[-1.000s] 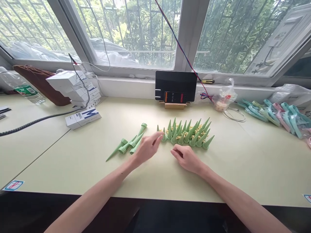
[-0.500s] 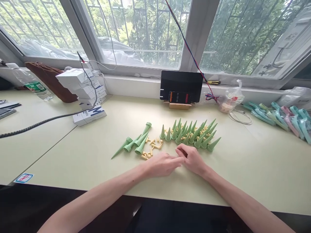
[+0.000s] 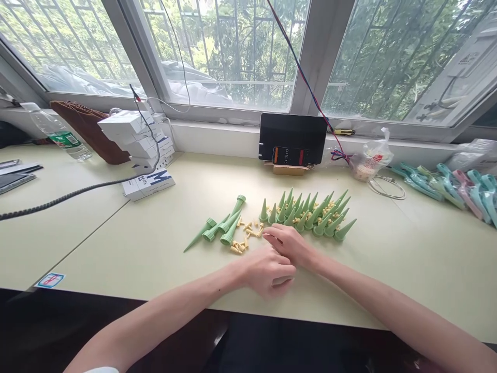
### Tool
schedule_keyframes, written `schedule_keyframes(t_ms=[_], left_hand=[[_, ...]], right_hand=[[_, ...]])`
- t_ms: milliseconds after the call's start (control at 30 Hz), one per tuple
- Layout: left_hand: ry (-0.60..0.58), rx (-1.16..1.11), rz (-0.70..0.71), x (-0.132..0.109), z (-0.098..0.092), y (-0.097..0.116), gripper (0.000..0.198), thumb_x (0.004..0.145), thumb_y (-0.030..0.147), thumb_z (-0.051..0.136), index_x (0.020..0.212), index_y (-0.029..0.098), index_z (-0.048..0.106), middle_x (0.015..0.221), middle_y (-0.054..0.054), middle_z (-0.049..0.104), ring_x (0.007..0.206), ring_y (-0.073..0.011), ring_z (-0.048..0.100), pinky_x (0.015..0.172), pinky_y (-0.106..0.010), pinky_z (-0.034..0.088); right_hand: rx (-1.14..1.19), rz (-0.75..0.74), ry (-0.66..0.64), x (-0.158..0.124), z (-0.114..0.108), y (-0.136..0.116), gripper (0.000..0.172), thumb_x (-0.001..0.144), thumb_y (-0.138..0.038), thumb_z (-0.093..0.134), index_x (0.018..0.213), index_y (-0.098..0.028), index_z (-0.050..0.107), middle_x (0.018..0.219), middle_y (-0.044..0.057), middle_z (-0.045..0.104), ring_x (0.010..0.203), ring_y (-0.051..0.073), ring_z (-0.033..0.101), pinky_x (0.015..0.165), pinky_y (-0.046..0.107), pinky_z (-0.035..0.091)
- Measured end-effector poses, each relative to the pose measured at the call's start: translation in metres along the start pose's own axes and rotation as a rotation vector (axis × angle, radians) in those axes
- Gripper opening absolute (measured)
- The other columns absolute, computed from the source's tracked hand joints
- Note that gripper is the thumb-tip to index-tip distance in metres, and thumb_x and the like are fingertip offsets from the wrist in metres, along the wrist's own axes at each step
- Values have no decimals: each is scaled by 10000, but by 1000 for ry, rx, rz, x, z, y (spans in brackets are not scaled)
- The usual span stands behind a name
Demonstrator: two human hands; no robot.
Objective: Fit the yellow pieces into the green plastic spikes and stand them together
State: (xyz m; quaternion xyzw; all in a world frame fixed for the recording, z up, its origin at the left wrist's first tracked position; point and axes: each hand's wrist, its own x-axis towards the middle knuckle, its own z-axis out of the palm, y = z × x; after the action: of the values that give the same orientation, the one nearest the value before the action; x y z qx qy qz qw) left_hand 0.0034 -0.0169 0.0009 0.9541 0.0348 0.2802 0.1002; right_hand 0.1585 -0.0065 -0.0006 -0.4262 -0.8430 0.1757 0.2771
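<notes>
1. Around me: pale yellow-green table [image 3: 380,248]; stacked white cardboard boxes [image 3: 122,127], brown soft pouch [image 3: 87,132] and clear plastic bottle with green label [image 3: 64,135] at back left.
2. Grey braided cable [image 3: 70,194] runs across the left side, well apart from my hands.
3. Back middle: black flat tablet-like panel [image 3: 294,127], dark phone [image 3: 291,156] in front of it, on a brown cardboard stand [image 3: 288,170].
4. Back right: plastic-bagged cup [image 3: 368,163], coiled white cable [image 3: 386,189], row of teal, pink and green plastic clips [image 3: 446,181].
5. In the way: small yellow plastic pieces [image 3: 238,247], scattered between the loose cones and my right hand [image 3: 289,241].
6. Green plastic cones with ribbed caps [image 3: 230,234] lie loose left of my hands, some crossing.
7. Upright green plastic cones [image 3: 320,228], tips up, packed close just beyond my right hand; yellow pieces among them.
8. My left hand [image 3: 267,272], fingers curled, overlaps the right in view; can't tell if they touch or grip anything.
</notes>
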Motion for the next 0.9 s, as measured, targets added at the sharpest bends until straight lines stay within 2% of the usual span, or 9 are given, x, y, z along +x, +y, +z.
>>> schedule_keyframes(t_ms=[100,233,467,667,900], left_hand=[[-24,-8,0,-2,2,-1,222,776,161,528,574,205,445,487,29,419,439,-117,348,441,-312,254],[-30,-20,-14,-4,4,-2,168,770,147,514,612,199,489,497,33,428,442,-112,342,441,-295,266],[-69,27,-27,-4,4,-3,164,841,79,488,757,190,574,513,44,469,438,-101,385,450,-261,298],[-70,12,-18,-2,1,-5,188,877,40,456,848,171,588,571,31,520,482,-105,448,473,-269,318],[-78,23,-37,-5,3,-6,256,903,40,416,1037,152,604,649,17,536,517,-114,463,494,-263,354]], right_hand=[[19,-23,-42,16,1,-5,209,1001,-210,484,878,-188,651,719,9,581,605,128,469,563,238,321],[-26,11,-106,28,1,-8,223,970,-214,570,751,-184,605,582,-42,485,523,103,379,526,232,274],[-64,70,-156,36,1,-13,72,893,-162,693,853,-178,635,552,-63,448,516,96,359,523,229,255],[-55,94,-151,38,3,-16,113,926,-177,657,826,-193,608,541,-69,404,505,98,323,515,235,238],[-41,107,-139,34,6,-11,177,950,-155,589,778,-190,564,582,-53,456,517,98,347,514,230,252]])
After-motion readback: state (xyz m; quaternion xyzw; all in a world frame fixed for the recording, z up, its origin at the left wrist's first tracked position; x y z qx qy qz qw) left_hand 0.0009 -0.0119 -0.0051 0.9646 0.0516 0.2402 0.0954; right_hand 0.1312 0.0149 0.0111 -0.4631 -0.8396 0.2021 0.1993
